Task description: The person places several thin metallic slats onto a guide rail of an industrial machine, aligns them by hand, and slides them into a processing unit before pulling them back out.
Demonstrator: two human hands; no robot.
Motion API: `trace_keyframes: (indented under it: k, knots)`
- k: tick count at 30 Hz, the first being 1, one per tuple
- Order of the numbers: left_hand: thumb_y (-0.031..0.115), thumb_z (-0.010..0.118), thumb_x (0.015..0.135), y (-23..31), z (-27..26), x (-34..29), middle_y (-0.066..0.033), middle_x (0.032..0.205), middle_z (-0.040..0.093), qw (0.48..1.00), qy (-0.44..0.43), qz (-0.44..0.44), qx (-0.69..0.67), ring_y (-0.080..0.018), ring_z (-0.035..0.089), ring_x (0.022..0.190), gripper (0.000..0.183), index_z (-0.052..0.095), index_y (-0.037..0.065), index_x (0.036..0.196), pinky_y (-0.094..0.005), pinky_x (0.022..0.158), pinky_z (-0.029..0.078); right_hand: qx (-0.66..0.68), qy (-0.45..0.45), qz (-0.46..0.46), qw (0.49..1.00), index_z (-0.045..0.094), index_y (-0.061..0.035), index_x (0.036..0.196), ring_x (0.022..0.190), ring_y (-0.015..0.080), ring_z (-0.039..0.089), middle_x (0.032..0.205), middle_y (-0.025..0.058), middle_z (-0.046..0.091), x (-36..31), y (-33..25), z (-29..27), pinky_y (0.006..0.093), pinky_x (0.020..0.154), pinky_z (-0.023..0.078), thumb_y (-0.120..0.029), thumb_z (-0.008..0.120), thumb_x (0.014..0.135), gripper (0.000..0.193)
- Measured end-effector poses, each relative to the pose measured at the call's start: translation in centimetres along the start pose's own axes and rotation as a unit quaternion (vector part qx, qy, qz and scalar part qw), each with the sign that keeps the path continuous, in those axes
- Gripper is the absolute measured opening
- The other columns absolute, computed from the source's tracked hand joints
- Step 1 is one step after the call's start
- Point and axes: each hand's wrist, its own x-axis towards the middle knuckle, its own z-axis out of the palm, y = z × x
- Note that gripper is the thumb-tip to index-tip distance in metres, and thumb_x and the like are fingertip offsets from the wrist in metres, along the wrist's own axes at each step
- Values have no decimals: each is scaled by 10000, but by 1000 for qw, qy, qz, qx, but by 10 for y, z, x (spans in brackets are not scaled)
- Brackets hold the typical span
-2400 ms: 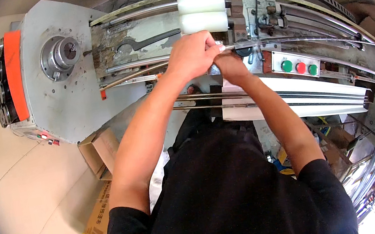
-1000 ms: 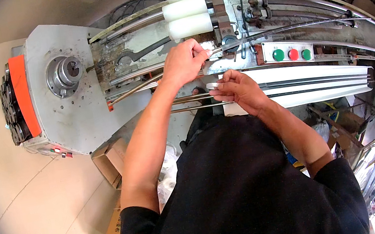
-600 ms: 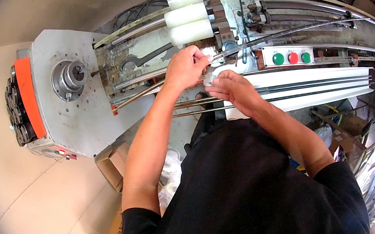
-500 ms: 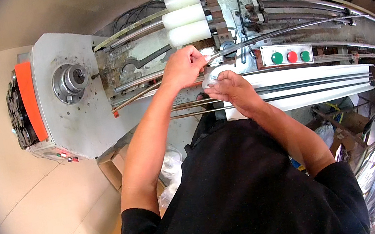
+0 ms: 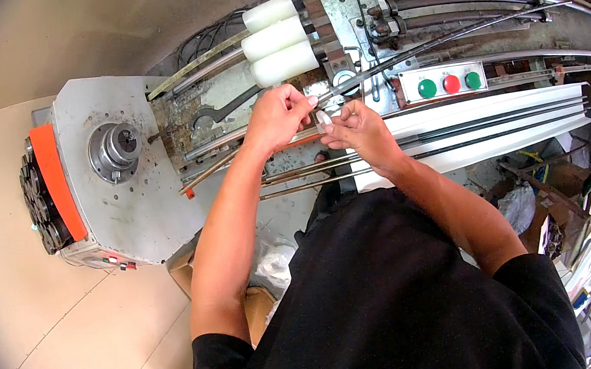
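The left hand (image 5: 278, 116) is closed in a pinch at the middle of the machine (image 5: 145, 208), its fingertips meeting those of the right hand (image 5: 353, 129) just left of the button panel (image 5: 449, 81). Between the two hands sits a small pale piece (image 5: 322, 116); the right thumb and fingers are clamped on it, while whether the left fingers grip it too or the end of the thin rod (image 5: 428, 47) cannot be told. That rod slants up and to the right from the hands, above the button panel. Judging by this, the fitting at the rod's near end is in mid-step: the piece is in hand but not visibly seated, and both hands are on it.

Left of the button panel, past the hands, three white rollers (image 5: 276, 37) lie side by side, and a wrench (image 5: 225, 107) rests below them. Farther left is the round chuck (image 5: 115, 145). Right of and below the panel runs a long white rail (image 5: 488, 131).
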Motion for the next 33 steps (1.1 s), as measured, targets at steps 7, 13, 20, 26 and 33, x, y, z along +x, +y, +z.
trace_keyframes:
  k: [7, 13, 20, 26, 33]
  knots:
    - [318, 774, 1056, 3, 0, -4, -61, 774, 755, 999, 1, -31, -44, -129, 679, 692, 334, 740, -15, 1068, -333, 633, 536, -15, 44, 28, 999, 515, -33, 1063, 869, 203, 790, 1121, 171, 753, 12, -5, 9, 293, 678, 592, -60, 817, 1000, 310]
    - [271, 707, 1113, -5, -2, 2, -3, 819, 720, 996, -74, -45, -17, -87, 624, 733, 298, 809, 19, 1236, -297, 663, 519, 32, 43, -22, 998, 496, -75, 1005, 838, 166, 769, 1104, 152, 779, 8, 3, 15, 278, 663, 558, -48, 819, 996, 325]
    - [255, 771, 1058, -1, 1, -1, -20, 822, 761, 999, 8, 1, 41, -94, 655, 755, 252, 838, 16, 1101, -322, 690, 535, 23, 54, -52, 997, 492, -91, 984, 820, 146, 746, 1090, 123, 781, -11, -3, 24, 279, 662, 538, -34, 817, 989, 330]
    - [200, 855, 957, 7, 1, -5, -75, 853, 791, 988, 65, 72, 124, -177, 718, 760, 229, 829, 69, 1144, -366, 715, 557, -54, 16, -30, 998, 605, -22, 1162, 762, 113, 709, 973, 113, 780, -16, -12, 15, 264, 632, 501, -174, 773, 1032, 261]
    - [169, 867, 906, 17, 5, -12, -129, 1011, 734, 946, 85, 133, 282, -340, 734, 953, 428, 746, 118, 1314, -475, 834, 573, -273, 6, 58, 960, 820, -5, 983, 635, 165, 691, 733, 83, 784, -1, -29, 6, 360, 658, 544, -376, 703, 1018, 390]
